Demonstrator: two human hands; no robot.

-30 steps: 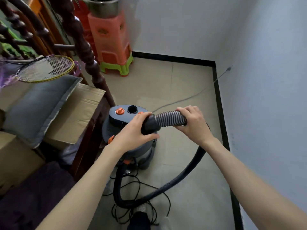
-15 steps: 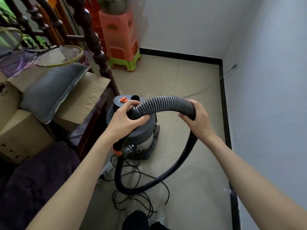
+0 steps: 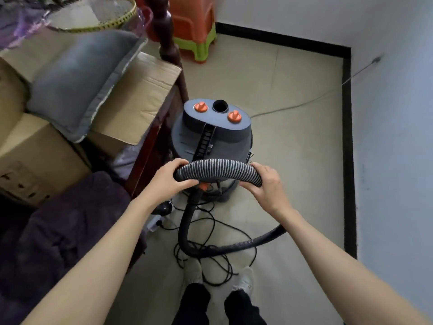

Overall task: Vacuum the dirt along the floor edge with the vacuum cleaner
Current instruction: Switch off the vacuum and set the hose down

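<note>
since a second ago i've drawn the hose [image 3: 219, 168] down and in toward me: it was up over the top of the vacuum cleaner [image 3: 214, 139] before, and now it arches across the near side of the canister, lower in my view. my hands have also slid wider apart along it, and my head has tipped down, so my shoes and the floor at my feet now show.

nearest me, a tangle of black cord [image 3: 210, 261] lies on the tile in front of my shoes, with the smooth dark run of hose looping through it from the right and curving up to an orange collar at the canister's base. above that, my left hand [image 3: 169, 180] is wrapped around the left end of the ribbed section, thumb underneath, and my right hand [image 3: 266, 186] is curled around the right end. both are firm grasps on the hose.

beyond them the grey canister stands upright on the floor, its two orange knobs and open port on top now uncovered. farther off, a thin grey cable crosses the tile to the right wall, and the black floor edge [image 3: 346, 137] runs along that wall and the far one.

i judge no vacuuming has begun: i'm only sorting the hose, and i can't see a nozzle near that edge.
</note>
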